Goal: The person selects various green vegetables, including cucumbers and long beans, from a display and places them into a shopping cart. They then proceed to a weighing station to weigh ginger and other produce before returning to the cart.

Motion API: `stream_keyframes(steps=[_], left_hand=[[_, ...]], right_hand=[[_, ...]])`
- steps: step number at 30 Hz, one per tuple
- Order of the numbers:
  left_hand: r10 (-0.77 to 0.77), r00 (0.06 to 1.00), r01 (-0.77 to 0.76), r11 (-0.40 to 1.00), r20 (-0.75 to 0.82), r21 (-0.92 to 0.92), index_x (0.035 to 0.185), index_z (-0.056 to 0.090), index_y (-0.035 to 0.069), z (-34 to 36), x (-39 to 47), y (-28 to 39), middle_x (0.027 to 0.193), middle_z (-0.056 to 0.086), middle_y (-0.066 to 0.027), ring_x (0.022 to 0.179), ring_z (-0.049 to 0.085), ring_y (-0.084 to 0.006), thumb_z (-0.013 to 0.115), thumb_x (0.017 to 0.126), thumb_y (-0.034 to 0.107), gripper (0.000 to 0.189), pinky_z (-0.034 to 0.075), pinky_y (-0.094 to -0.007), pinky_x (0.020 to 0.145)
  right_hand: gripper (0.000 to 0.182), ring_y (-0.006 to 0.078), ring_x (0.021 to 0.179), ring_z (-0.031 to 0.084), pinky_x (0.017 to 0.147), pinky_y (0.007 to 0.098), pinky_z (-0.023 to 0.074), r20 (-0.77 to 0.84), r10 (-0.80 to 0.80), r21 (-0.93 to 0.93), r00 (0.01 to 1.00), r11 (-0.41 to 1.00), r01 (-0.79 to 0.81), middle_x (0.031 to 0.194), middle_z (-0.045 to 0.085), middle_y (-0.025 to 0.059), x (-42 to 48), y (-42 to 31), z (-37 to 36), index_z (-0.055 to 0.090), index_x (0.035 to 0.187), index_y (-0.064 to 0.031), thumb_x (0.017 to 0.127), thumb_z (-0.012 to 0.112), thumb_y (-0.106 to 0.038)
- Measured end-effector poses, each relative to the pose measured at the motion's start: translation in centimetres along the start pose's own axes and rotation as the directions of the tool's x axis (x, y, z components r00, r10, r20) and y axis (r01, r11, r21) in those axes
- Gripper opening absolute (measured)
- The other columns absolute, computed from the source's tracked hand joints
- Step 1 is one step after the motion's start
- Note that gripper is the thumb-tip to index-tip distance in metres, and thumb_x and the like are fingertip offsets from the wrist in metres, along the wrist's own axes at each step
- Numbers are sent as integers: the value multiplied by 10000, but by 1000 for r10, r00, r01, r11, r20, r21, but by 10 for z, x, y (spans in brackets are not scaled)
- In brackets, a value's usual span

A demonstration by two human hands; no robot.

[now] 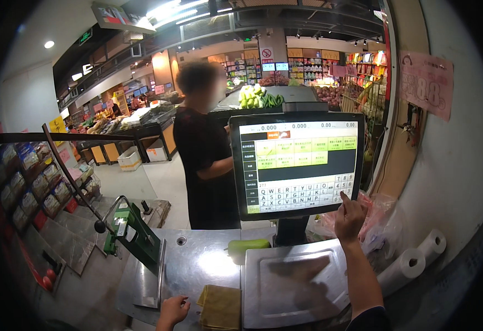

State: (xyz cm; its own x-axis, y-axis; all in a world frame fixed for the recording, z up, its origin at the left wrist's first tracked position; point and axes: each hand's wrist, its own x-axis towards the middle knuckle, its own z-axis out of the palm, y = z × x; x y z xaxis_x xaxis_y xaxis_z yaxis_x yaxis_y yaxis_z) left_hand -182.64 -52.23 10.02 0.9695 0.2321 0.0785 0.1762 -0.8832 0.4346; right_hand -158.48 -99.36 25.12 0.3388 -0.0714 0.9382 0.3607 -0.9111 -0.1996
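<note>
My right hand (349, 217) reaches up to a touchscreen scale display (297, 163), its index finger extended at the number keys and the other fingers curled. Nothing is held in it. Below the screen lies the scale's steel weighing plate (274, 308), with shadows across it. A light green gourd-like vegetable (247, 245) rests just behind the plate, on the steel counter (183, 260). Low in the view, my left hand (175, 308) hovers over or rests at the counter, fingers loosely bent and empty. Beside it is a folded yellow-brown cloth (221, 306).
A green bag-sealing device (136, 231) stands left on the counter. Plastic bag rolls (403, 265) and loose bags (378, 236) lie at right. A person in dark clothing (204, 165) stands beyond the counter, before produce stands. Packaged goods (34, 186) fill a rack at left.
</note>
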Motion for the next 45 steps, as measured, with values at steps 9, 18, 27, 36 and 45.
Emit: stream_keyframes(steps=[9, 18, 27, 36, 45], left_hand=[[60, 995, -69, 991, -79, -112, 984, 665, 91, 36, -10, -12, 851, 659, -121, 794, 623, -304, 532, 734, 74, 284, 487, -409, 776], [73, 996, -73, 997, 53, -12, 1070, 624, 82, 27, -52, -35, 994, 641, -162, 946, 596, -340, 503, 731, 26, 364, 475, -399, 833], [-306, 952, 306, 952, 0, -9, 1045, 640, 104, -10, -133, -122, 942, 635, -162, 904, 594, -350, 501, 748, 58, 332, 484, -426, 792], [-597, 770, 582, 802, -225, -138, 995, 642, 102, -84, -243, -314, 924, 627, -199, 873, 589, -391, 445, 768, 54, 304, 476, -475, 759], [-424, 903, 395, 880, -62, -265, 1034, 623, 100, -129, -131, -444, 970, 619, -181, 899, 581, -388, 475, 791, 106, 284, 471, -469, 773]], right_hand=[[350, 221, 628, 516, 749, 367, 356, 3, -112, 10, 994, 994, 112, 625, 502, 53, -11, 14, -3, 659, 1028, -35, 688, 578, -17], [450, 242, 609, 511, 679, 367, 376, 94, -165, -95, 982, 980, 174, 620, 520, 84, -9, 5, 31, 617, 1151, -60, 707, 549, -72], [134, 261, 640, 463, 624, 391, 367, 246, -24, 321, 969, 945, -58, 663, 479, 89, -58, -168, -5, 541, 819, -37, 718, 629, -43], [163, 326, 648, 534, 601, 433, 419, 523, -523, 635, 673, 765, 102, 676, 552, 125, -197, -431, -6, 551, 717, -68, 750, 679, -165], [175, 333, 678, 514, 592, 424, 418, 512, -625, 780, 590, 625, -15, 684, 494, 131, -216, -610, 49, 490, 683, -55, 706, 663, -79]])
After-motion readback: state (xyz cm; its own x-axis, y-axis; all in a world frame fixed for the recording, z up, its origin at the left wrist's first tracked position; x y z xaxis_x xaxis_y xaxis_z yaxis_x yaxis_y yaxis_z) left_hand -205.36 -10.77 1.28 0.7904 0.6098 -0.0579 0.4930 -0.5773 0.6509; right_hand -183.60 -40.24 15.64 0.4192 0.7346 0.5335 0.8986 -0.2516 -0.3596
